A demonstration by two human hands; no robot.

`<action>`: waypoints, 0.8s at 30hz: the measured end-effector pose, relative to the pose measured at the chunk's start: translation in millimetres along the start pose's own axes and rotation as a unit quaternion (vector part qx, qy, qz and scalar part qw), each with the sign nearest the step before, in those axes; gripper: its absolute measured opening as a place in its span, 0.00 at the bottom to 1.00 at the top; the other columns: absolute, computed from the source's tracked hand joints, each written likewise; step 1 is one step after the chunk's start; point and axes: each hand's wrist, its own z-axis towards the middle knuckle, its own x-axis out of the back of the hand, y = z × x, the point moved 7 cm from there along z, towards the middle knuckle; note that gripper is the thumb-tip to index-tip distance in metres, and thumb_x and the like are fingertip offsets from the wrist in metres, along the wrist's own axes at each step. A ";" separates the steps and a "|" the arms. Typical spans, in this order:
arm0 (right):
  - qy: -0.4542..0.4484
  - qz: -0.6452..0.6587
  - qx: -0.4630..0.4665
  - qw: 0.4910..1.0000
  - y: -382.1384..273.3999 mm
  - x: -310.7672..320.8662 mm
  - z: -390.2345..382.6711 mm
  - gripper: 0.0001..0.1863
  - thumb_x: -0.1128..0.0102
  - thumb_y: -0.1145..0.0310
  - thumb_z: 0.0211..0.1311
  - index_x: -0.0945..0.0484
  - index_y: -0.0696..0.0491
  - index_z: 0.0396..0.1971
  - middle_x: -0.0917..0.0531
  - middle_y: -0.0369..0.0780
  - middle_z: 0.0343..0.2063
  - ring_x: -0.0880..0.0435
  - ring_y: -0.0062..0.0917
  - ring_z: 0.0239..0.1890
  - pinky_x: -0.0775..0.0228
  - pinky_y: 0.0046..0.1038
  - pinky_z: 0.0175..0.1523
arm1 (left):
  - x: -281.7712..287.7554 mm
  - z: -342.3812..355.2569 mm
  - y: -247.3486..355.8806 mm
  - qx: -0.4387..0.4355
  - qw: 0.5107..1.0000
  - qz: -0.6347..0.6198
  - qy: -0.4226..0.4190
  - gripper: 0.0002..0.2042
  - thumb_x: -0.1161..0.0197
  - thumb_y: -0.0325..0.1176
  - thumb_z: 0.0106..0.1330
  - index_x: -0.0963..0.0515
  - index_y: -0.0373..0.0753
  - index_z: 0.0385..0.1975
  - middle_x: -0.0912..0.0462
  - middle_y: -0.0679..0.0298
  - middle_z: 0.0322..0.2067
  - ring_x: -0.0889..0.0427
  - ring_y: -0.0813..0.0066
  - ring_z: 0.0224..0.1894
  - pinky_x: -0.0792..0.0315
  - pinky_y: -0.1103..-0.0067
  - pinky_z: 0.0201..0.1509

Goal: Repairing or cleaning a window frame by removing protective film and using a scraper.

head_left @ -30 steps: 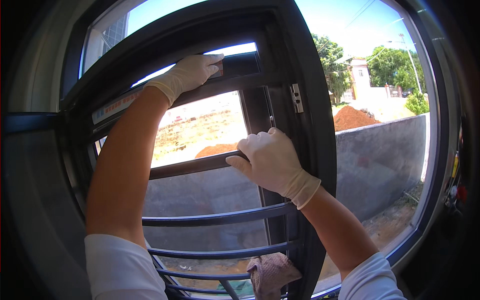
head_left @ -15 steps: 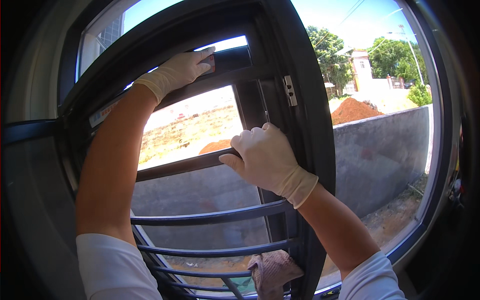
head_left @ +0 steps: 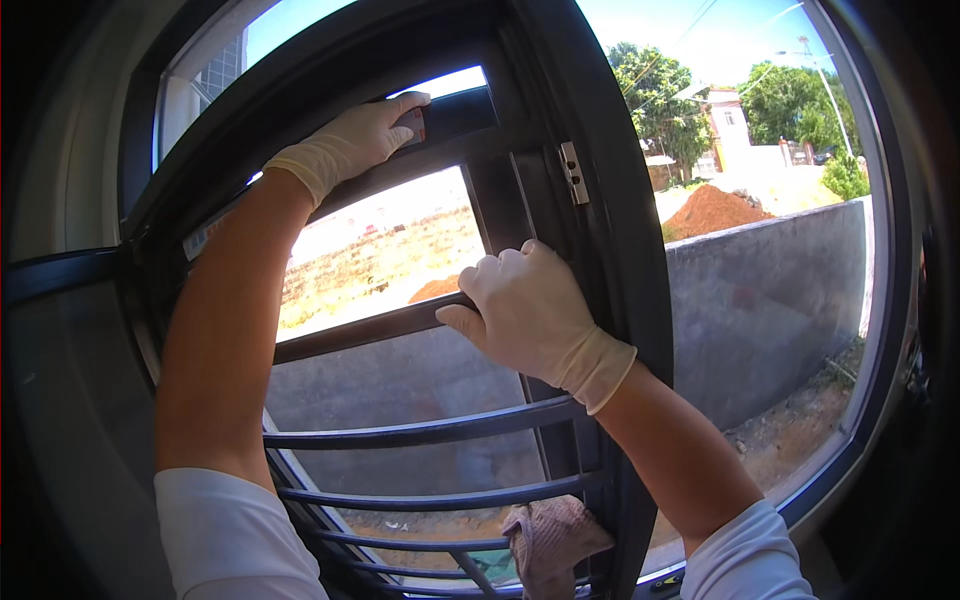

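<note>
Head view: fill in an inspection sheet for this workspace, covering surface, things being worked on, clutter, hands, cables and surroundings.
Surface: dark window frame, with a small metal plate on its right upright.
Things worked on: middle crossbar; a small reddish patch at the left fingertips, too hidden to identify.
Clutter: crumpled mauve cloth hung low among the curved bars.
Hands: both in pale gloves; left hand lies along the upper rail, its grip unclear; right hand curls over the crossbar's right end.
Cables: indoors, nothing seen; thin wires cross the sky.
Surroundings: grey wall, reddish soil mound and trees outside.
</note>
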 end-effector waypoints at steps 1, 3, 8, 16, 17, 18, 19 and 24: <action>-0.001 0.002 -0.001 1.000 1.5 -1.5 -0.2 0.22 0.49 0.46 0.64 0.20 0.51 0.25 0.20 0.38 0.21 0.20 0.28 0.27 0.36 0.31 0.42 | -0.6 0.2 2.1 0.016 1.000 0.022 -0.001 0.17 0.46 0.30 0.70 0.30 0.44 0.58 0.18 0.58 0.47 0.20 0.65 0.49 0.32 0.78 0.57; -0.009 0.004 -0.004 1.000 4.5 -6.1 -0.8 0.22 0.49 0.46 0.65 0.20 0.50 0.25 0.20 0.38 0.21 0.20 0.27 0.27 0.36 0.31 0.42 | -3.1 -1.7 4.7 0.033 0.998 0.044 -0.006 0.15 0.46 0.31 0.70 0.29 0.42 0.56 0.18 0.58 0.46 0.20 0.65 0.48 0.31 0.77 0.56; -0.004 -0.011 0.003 1.000 0.9 1.1 -0.7 0.23 0.49 0.45 0.64 0.20 0.50 0.25 0.20 0.37 0.21 0.20 0.27 0.27 0.36 0.31 0.41 | 4.9 -2.2 0.5 0.045 0.998 0.030 -0.036 0.12 0.47 0.33 0.71 0.27 0.39 0.51 0.17 0.58 0.42 0.19 0.65 0.45 0.30 0.76 0.54; 0.014 0.019 0.008 1.000 2.2 -1.3 -1.9 0.22 0.48 0.45 0.63 0.20 0.50 0.25 0.20 0.37 0.21 0.21 0.27 0.26 0.38 0.31 0.39 | 9.8 -10.2 34.5 -0.087 0.965 0.244 0.025 0.11 0.40 0.38 0.66 0.21 0.45 0.46 0.19 0.61 0.32 0.20 0.69 0.39 0.27 0.76 0.47; 0.008 0.009 0.002 1.000 3.1 -0.5 -2.3 0.21 0.47 0.46 0.63 0.20 0.50 0.25 0.20 0.38 0.21 0.20 0.28 0.27 0.35 0.32 0.41 | 10.1 -13.2 48.8 -0.117 0.901 0.414 0.058 0.13 0.38 0.39 0.64 0.20 0.47 0.47 0.21 0.63 0.31 0.21 0.70 0.39 0.27 0.76 0.46; 0.003 -0.001 -0.004 1.000 4.2 -0.2 -2.5 0.20 0.46 0.47 0.62 0.21 0.51 0.26 0.20 0.39 0.21 0.19 0.30 0.28 0.32 0.33 0.43 | 7.5 -7.6 47.2 -0.118 0.902 0.412 0.056 0.13 0.38 0.39 0.64 0.20 0.47 0.47 0.21 0.63 0.31 0.21 0.70 0.39 0.27 0.76 0.46; 0.005 0.002 -0.002 1.000 2.6 1.0 -1.9 0.20 0.46 0.47 0.62 0.21 0.51 0.26 0.20 0.39 0.21 0.19 0.30 0.28 0.32 0.33 0.43 | 12.2 -5.8 59.0 -0.193 0.856 0.465 0.114 0.15 0.36 0.40 0.61 0.20 0.49 0.48 0.22 0.65 0.32 0.22 0.71 0.40 0.28 0.76 0.46; -0.019 0.004 0.000 1.000 0.4 -2.7 -1.1 0.21 0.47 0.48 0.63 0.20 0.51 0.26 0.20 0.39 0.21 0.19 0.30 0.29 0.33 0.33 0.44 | 7.0 -2.1 69.6 -0.262 0.792 0.530 0.153 0.20 0.32 0.39 0.54 0.21 0.50 0.49 0.24 0.69 0.39 0.25 0.73 0.42 0.30 0.77 0.48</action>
